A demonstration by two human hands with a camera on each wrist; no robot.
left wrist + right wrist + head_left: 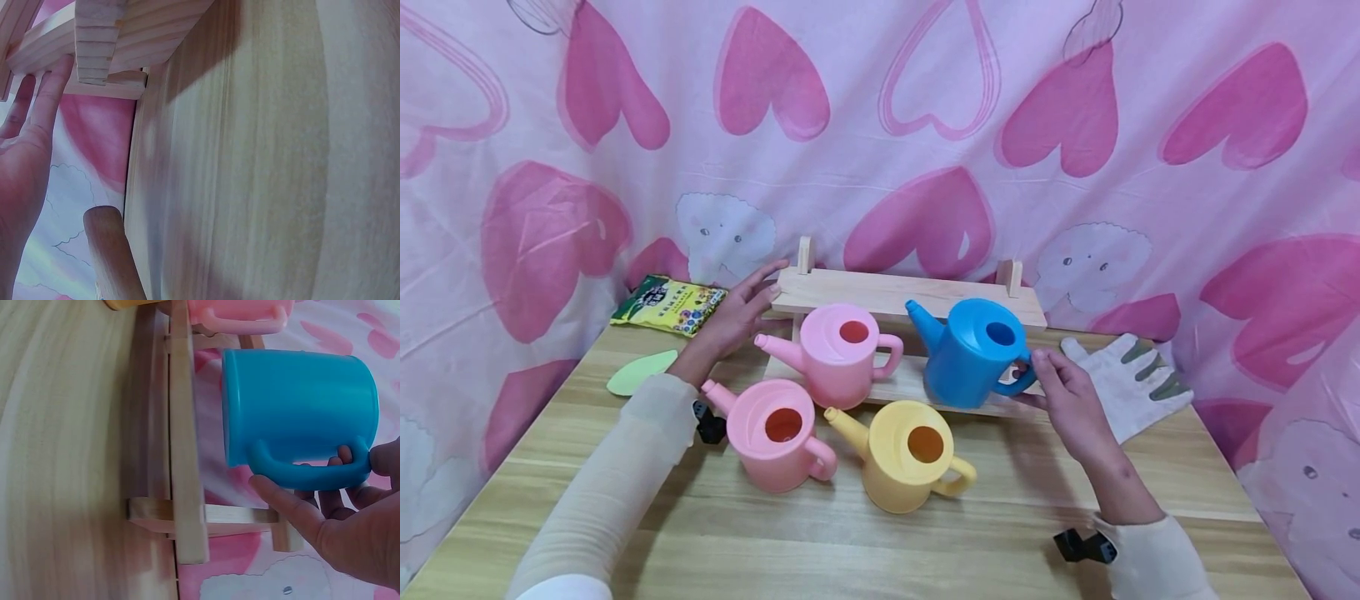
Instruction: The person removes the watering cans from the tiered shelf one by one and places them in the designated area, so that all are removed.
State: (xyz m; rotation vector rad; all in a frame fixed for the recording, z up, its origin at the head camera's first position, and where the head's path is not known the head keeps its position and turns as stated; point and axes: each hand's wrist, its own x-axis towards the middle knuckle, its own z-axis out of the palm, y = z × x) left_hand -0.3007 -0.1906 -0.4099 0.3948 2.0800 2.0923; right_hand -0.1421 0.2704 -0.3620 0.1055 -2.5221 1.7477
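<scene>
My right hand [1071,404] grips the handle of a blue watering can [973,354], its fingers curled through the loop. In the right wrist view, the can's base hangs slightly apart from the lower board of a wooden shelf [187,444]. My left hand [737,317] touches the left end of the shelf's upper board [902,292] with outstretched fingers. A pink watering can [838,358] stands on the lower board, left of the blue one. In front of the shelf, a second pink watering can [767,454] and a yellow watering can [898,475] stand on the table.
A yellow-green packet [670,305] lies at the back left, near a pale green blade-shaped piece [642,372]. Low in the left wrist view is a rounded wooden handle [109,244]. A white and green glove [1131,383] lies right of the shelf. Pink heart-print cloth [865,150] hangs behind.
</scene>
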